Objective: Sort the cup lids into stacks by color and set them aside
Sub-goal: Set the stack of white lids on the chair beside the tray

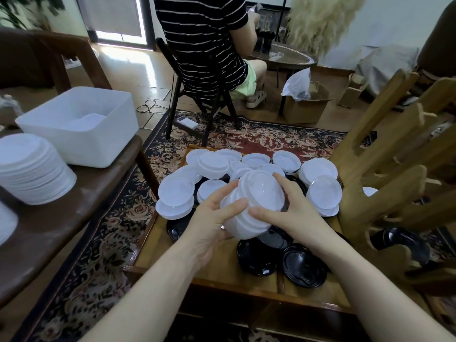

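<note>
I hold a tilted stack of white lids (256, 201) above the low wooden table (217, 275). My left hand (212, 218) grips the stack's lower left side from beneath. My right hand (288, 206) grips its right side, thumb across the front. Several loose white lids (176, 191) lie scattered over the far half of the table. Black lids (303, 265) lie on the near right part, and another black lid (176, 229) peeks out at the left.
A tall stack of white lids (32, 169) and a white plastic bin (79, 127) stand on the brown bench at left. A person in a striped shirt (204, 38) sits on a chair beyond the table. A wooden rack (394, 169) rises at right.
</note>
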{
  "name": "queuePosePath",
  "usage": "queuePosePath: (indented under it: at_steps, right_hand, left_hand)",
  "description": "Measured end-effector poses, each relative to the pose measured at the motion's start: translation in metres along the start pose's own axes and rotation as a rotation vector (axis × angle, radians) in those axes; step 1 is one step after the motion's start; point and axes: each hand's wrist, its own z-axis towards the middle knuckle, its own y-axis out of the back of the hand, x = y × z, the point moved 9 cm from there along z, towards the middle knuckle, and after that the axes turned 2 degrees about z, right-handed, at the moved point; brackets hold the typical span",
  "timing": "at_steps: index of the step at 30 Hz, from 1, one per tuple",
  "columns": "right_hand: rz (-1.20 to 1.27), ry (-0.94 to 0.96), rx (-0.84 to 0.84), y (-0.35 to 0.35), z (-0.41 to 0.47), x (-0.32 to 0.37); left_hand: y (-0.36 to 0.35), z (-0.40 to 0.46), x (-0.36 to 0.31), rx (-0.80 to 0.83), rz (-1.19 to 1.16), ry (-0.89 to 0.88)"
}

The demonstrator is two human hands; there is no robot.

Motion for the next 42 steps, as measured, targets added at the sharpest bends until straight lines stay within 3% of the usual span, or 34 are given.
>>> queuePosePath:
  at_steps: [3,10,20,33,38,42]
  right_hand:
    - [0.065,-0.063,0.02,0.004,-0.001,-0.003]
    - [-0.082,0.063,0.191,-0.01,-0.008,0.007]
    - [-0.098,0.091,0.277,-0.015,-0.009,0.005]
    - [0.029,0.039,0.236,-0.017,-0.009,0.003]
    - [0.036,0.051,0.169,-0.017,-0.014,-0.001]
    - [0.053,0.028,0.267,-0.023,-0.016,-0.008]
  left_hand:
    - [0.004,-0.001,-0.005,-0.064,-0.047,-0.012]
    - [0.007,-0.002,-0.004,-0.105,-0.057,0.017]
    - [-0.002,-0.006,-0.005,-0.031,0.034,0.031]
    - [0.001,0.0,-0.007,-0.032,-0.065,-0.043]
    - [-0.007,-0.003,-0.004,0.081,-0.001,-0.028]
    - [-0.005,-0.002,-0.001,0.042,0.029,-0.039]
